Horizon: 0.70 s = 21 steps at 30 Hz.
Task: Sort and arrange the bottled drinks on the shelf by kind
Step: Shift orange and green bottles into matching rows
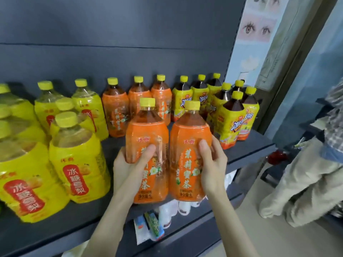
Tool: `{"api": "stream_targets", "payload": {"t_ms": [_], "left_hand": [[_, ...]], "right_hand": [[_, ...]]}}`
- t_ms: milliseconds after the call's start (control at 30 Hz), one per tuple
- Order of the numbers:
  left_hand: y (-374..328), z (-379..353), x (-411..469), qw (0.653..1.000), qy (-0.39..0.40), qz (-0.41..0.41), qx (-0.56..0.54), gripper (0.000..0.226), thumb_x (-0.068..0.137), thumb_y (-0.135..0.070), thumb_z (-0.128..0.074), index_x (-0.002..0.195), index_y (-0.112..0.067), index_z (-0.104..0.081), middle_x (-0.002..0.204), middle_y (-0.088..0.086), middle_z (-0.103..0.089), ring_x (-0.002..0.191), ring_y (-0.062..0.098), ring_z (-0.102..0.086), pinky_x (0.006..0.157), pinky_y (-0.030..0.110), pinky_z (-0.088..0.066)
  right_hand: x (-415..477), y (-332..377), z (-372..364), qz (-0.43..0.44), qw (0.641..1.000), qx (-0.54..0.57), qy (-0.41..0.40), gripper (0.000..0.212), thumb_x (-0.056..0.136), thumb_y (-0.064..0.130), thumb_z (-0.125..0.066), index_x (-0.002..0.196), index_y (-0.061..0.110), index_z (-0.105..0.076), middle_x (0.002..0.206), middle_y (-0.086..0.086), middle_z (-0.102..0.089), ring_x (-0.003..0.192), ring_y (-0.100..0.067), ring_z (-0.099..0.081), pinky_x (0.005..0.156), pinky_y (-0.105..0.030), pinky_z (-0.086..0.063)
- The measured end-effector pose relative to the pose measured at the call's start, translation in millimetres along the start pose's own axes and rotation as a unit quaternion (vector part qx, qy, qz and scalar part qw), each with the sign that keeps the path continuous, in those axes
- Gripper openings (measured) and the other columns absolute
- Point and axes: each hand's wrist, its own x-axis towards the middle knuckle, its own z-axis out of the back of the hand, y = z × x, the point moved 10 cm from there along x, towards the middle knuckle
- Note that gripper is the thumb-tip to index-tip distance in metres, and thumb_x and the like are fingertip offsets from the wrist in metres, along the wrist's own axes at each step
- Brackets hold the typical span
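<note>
Head view: the left grip [128, 164] clasps the left orange bottle [148, 130] and the right grip [211, 160] clasps the right orange bottle [189, 130]. Both bottles are upright, side by side at centre frame, at the front edge of the shelf [250, 145]. Three matching bottles [115, 110] stand behind them. Yellow pear bottles [74, 154] are at left, iced-tea bottles [232, 117] at right.

The picture's left edge cuts the pear-drink bottles [13, 164] at the shelf's [250, 145] left end. The left hand [128, 164] and right hand [211, 160] hide their fingers behind the left orange bottle [148, 130] and right orange bottle [189, 130]. The packets [150, 227] below are blurred.

Orange-labelled bottles [148, 151] — yellow caps [147, 102], dark-grey shelf [246, 145]
</note>
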Motion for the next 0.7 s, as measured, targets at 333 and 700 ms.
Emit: {"api": "stream_targets", "payload": {"t_ms": [333, 700], "left_hand": [[21.8, -26.6, 83.0, 0.991, -0.132, -0.03, 0.022, 0.071, 0.049, -0.07, -0.068, 0.112, -0.045, -0.046, 0.096, -0.026, -0.058, 0.087, -0.006, -0.056, 0.067, 0.019, -0.042], [34.6, -30.8, 132.7, 0.972, -0.205, -0.073, 0.092, 0.099, 0.058, -0.06, -0.069, 0.142, -0.024, -0.03, 0.134, -0.003, -0.048, 0.118, 0.012, -0.049, 0.092, 0.031, -0.044]], "right_hand": [[118.7, -77.8, -46.5, -0.033, 0.993, 0.025, 0.107, 0.06, 0.082, 0.041, -0.066, 0.136, 0.025, -0.049, 0.12, 0.005, -0.066, 0.108, -0.012, -0.065, 0.093, -0.042, -0.055], [178.3, -128.7, -85.9, -0.015, 0.982, -0.02, 0.186, 0.074, 0.076, 0.054, -0.068, 0.136, 0.045, -0.026, 0.128, 0.032, -0.043, 0.113, 0.016, -0.048, 0.086, -0.007, -0.045]]}}
